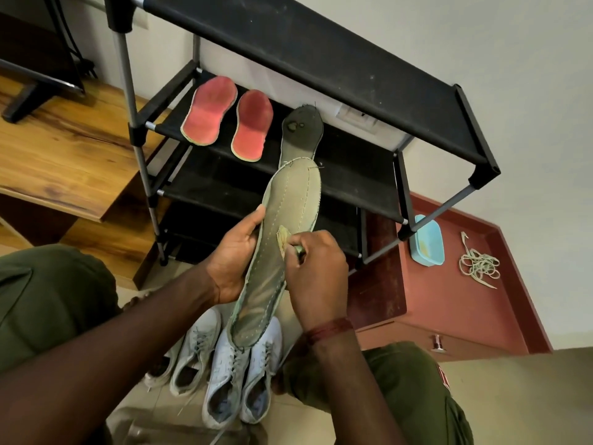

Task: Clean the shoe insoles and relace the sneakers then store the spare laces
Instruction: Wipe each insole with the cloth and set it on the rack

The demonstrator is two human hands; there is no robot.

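1. Work centres on a grey-green insole [288,200] in the head view, the only one given. It is held up over the person's lap, heel end toward the body and toe end toward the shoe rack [321,59], probably so the whole face can be reached.
2. The left hand [234,255] grips the insole's left edge, thumb on the top face and fingers curled behind, bracing it against pressure from the other side.
3. The right hand [317,268] pinches a small scrubber [284,239] with a green handle, its yellowish head pressed to the insole's mid-section. Whether it is a brush or a pad cannot be told.
4. A dark insole [303,130] lies on a rack shelf just beyond the held one, and two red insoles [208,110] lie side by side to its left. They seem set there to air or to wait their turn.
5. Two pairs of pale sneakers [240,374] stand on the floor between the person's knees, openings up, with laces showing. How completely they are laced cannot be told.
6. A blue tub [426,240] sits on a red-brown cabinet [449,303] to the right, within reach of the scrubbing hand. The spare laces [478,263] lie in a loose tangle near it and are not yet stored.
7. Judged from this, the job is at the cleaning step, with relacing and storing to follow.
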